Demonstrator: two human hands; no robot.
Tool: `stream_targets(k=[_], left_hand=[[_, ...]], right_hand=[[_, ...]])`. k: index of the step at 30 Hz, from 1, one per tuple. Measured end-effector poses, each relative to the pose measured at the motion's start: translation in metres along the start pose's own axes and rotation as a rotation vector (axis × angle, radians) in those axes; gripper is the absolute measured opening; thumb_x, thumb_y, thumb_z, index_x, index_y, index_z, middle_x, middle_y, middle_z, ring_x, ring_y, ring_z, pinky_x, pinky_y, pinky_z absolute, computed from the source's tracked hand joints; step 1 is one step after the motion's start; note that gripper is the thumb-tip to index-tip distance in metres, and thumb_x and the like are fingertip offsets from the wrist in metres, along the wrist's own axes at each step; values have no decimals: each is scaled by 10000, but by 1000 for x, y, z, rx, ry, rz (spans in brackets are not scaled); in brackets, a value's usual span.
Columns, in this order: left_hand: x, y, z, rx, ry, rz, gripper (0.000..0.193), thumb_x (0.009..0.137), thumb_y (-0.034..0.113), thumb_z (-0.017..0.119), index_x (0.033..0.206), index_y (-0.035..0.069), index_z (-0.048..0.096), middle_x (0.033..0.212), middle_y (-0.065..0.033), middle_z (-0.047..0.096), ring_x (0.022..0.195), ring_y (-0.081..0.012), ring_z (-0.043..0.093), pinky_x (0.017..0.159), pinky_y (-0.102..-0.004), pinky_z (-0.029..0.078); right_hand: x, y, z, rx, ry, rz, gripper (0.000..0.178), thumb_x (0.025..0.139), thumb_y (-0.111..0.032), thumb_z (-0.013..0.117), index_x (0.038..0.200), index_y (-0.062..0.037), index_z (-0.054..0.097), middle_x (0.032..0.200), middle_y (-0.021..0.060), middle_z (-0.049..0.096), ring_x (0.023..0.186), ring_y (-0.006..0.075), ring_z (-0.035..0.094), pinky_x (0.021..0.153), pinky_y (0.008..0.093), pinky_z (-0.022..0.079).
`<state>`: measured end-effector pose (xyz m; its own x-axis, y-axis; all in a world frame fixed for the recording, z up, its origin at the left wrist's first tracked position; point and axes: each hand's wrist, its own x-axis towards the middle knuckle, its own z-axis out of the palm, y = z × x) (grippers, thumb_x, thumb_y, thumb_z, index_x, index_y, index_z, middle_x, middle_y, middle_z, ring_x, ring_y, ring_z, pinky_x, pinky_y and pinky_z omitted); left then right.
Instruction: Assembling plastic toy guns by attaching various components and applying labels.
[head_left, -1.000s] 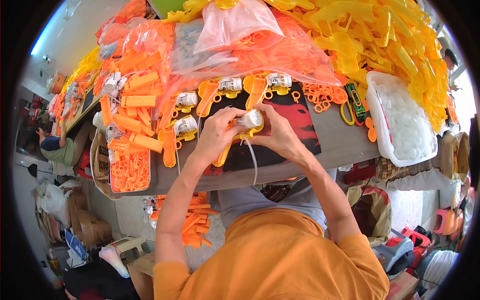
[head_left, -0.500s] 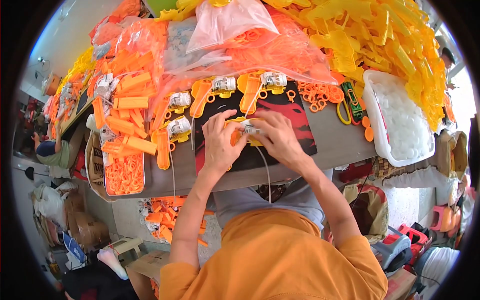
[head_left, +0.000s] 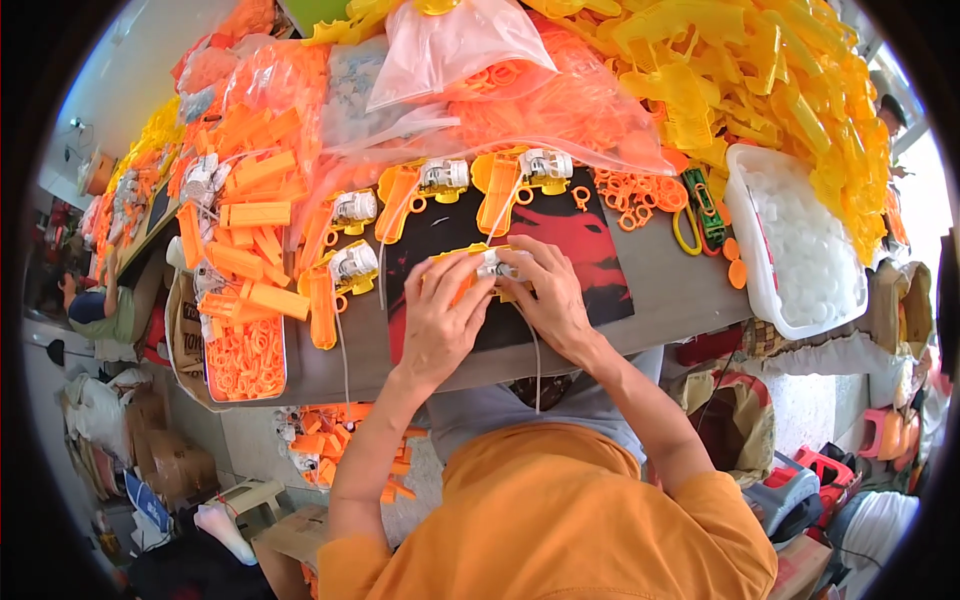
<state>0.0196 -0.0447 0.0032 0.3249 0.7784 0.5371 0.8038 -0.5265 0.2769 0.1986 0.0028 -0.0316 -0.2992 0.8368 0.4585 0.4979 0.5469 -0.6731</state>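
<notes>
Over the dark mat, both my hands are closed on a yellow plastic toy gun shell with an orange part and a white-and-clear mechanism in it. My left hand wraps the orange end, its fingers bent over the top. My right hand grips the end with the mechanism, fingertips pressing at its edge. A pale thin tube hangs down from this shell. My fingers cover most of it. Similar part-filled toy gun shells lie beyond and to the left, among them one at the mat's far edge and one beside my left hand.
Orange rings fill a tray at left, under piled orange blocks. A white tub of translucent caps stands right, near green-handled scissors and loose orange rings. Bags of orange parts and a yellow shell heap line the back.
My hands have drawn slightly toward me with the shell. The left fingers now lie more across its top, and the right hand has settled lower against the mechanism end.
</notes>
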Motion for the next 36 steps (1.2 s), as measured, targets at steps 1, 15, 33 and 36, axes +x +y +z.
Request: stream_targets(k=[1, 15, 33, 36], left_hand=[[8, 2, -5, 51, -22, 18, 285, 824, 79, 711, 1108, 61, 688, 1302, -70, 582, 1246, -240, 518, 1078, -445, 351], [1, -15, 21, -11, 39, -2, 268, 886, 59, 628, 1152, 45, 655, 1262, -75, 619, 1184, -247, 571, 1056, -422, 396], [-11, -12, 32, -130, 99, -282, 322, 962, 100, 563, 1280, 50, 566, 1332, -161, 492, 1247, -360, 452, 1043, -452, 406], [-12, -8, 35, -135, 149, -311, 288, 993, 109, 524, 1269, 52, 585, 1316, -171, 495, 1237, -372, 448, 1047, -456, 401]], right_hand=[[-1, 1, 1, 11, 12, -14, 367, 825, -111, 726, 1178, -65, 639, 1260, 128, 607, 1143, 329, 566, 952, 437, 456], [78, 101, -63, -669, -261, -317, 266, 775, -60, 593, 1027, -77, 678, 1050, 37, 660, 1095, 239, 540, 985, 428, 377], [-12, 26, -51, -358, -170, -234, 290, 831, -73, 695, 1120, -74, 674, 1097, 68, 634, 990, 262, 582, 884, 370, 433], [-16, 29, -59, -276, -138, -159, 309, 810, -83, 720, 1117, -84, 682, 1043, 54, 649, 973, 242, 578, 889, 366, 422]])
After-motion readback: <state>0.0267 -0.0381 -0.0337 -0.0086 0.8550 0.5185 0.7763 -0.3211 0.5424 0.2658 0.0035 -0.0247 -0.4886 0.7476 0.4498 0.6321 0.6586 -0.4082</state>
